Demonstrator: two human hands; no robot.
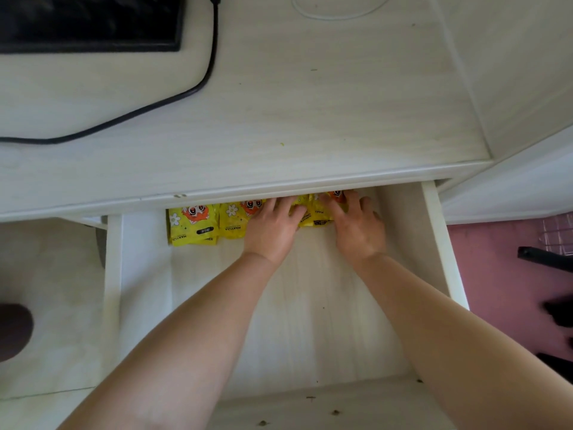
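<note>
A white drawer [440,243] is pulled out from under a pale desk. Along its back lies a row of yellow snack packets [193,223] printed with an orange cartoon figure and white flowers. My left hand [273,228] lies palm down on the packets in the middle of the row, fingers spread and fairly straight. My right hand [356,226] rests on the packets at the right end, fingers reaching under the desk edge. Parts of the packets there are hidden by the hands and the desk edge.
The desk top [294,103] carries a black monitor base [90,23], a black cable [173,97] and a white cable [338,13]. The drawer's bare floor [310,321] shows in front of the packets. A pink floor [502,274] with dark objects lies to the right.
</note>
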